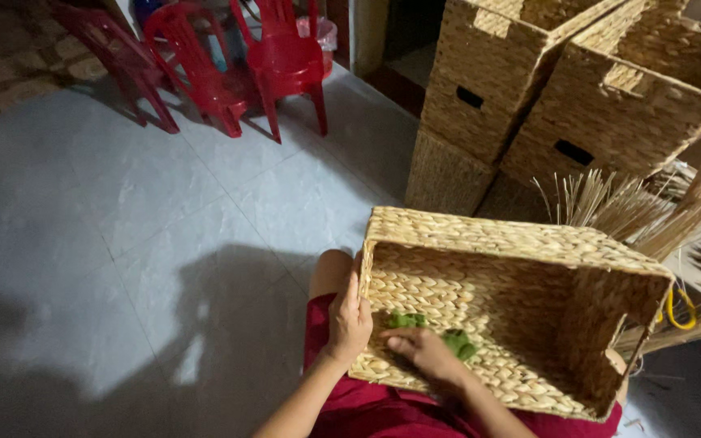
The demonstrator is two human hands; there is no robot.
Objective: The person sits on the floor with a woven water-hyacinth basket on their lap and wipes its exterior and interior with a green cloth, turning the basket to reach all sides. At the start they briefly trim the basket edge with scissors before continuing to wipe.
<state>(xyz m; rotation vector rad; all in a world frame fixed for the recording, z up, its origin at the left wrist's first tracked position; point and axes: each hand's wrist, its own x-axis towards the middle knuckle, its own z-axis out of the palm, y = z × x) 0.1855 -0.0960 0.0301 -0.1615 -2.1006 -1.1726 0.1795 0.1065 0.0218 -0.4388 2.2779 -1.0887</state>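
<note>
A rectangular woven straw basket (521, 243) lies tilted on my lap with its opening toward me. My left hand (349, 320) grips the basket's near left rim. My right hand (425, 350) reaches inside and rests on the lower wall, fingers pinched on a small green piece (458, 344). A second bit of green (406, 320) lies just left of it between the two hands. What the green material is cannot be made out.
Finished woven baskets (610, 105) are stacked behind. Loose dry straw stalks (675, 211) fan out at right, with a yellow-handled tool (679, 312) among them. Red plastic chairs (229, 65) stand on the grey tiled floor (83, 211) at upper left.
</note>
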